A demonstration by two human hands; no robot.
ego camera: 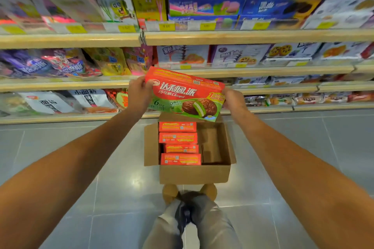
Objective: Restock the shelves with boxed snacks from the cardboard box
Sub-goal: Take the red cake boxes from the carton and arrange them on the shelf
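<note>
Snack box (185, 94) is up over the cardboard box (194, 174), left hand (139, 93) and right hand (232, 100) gripping opposite ends, front facing out, likely for shelving. Four more stand on edge at the carton's left.

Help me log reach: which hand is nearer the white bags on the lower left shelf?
Left. The left hand grips the snack box just right of the white bags; the right hand grips the box's far end.

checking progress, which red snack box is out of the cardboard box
The red-and-green snack box in the left hand and right hand; four others sit inside.
</note>
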